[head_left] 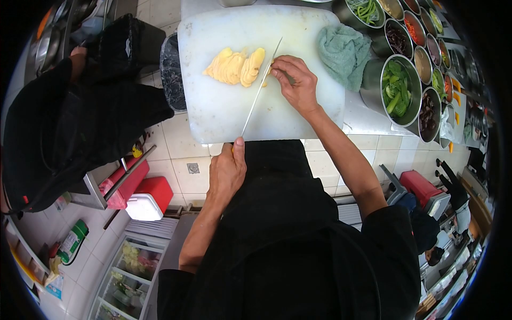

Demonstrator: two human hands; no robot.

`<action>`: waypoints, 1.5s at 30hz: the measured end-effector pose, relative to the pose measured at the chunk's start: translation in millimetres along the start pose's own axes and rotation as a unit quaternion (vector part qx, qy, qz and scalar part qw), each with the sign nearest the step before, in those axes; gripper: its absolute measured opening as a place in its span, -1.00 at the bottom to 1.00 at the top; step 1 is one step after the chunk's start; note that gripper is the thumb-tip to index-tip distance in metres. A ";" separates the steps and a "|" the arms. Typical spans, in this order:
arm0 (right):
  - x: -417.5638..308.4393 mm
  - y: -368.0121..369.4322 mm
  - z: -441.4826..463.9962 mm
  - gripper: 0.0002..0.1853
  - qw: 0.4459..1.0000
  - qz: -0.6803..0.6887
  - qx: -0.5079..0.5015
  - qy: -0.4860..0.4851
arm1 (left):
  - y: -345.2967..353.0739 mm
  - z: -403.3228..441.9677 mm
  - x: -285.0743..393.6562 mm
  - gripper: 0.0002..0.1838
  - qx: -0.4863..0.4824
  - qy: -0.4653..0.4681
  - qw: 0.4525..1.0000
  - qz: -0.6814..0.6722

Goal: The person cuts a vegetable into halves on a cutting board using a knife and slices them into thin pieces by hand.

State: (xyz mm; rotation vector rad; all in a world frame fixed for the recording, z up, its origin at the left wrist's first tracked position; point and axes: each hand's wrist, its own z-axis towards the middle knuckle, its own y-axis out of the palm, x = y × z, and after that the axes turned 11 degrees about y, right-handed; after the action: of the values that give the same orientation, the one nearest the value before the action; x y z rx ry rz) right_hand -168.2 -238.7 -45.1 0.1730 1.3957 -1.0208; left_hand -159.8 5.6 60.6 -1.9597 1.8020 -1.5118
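Note:
My left hand (226,169) is wrapped round the handle of a long knife (258,95) at the near edge of a white cutting board (288,117). The thin blade points up and away over the board. Against its right side, near the tip half, the bent fingers of my right hand (296,82) are pressed together; what they hold, if anything, is hidden. Just left of the blade lie thin, overlapping pale yellow slices (226,66), fanned across the board. A crumpled green cloth (345,56) rests over the board's right edge.
Right of the board stand a steel pot of green leaves (396,93) and several metal containers with cut vegetables. A black-lined bin (172,74) is at the board's left. A person in black (80,117) stands at the left; others are at the far right.

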 end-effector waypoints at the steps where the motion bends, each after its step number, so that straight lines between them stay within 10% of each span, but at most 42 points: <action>1: 0.0 0.2 0.1 -0.83 1.000 0.002 0.001 0.001 | 0.4 -0.5 -0.9 -0.28 -0.001 0.004 1.000 0.001; 45: 1.6 2.9 -1.8 -0.83 1.000 0.012 0.013 0.017 | 1.7 -5.5 -11.7 -0.37 0.020 0.028 0.999 0.040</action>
State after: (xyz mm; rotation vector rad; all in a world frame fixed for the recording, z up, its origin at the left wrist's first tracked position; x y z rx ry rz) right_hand -167.8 -236.5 -48.2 0.2280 1.4087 -1.0201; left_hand -162.7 17.2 55.5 -1.8213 1.8333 -1.5805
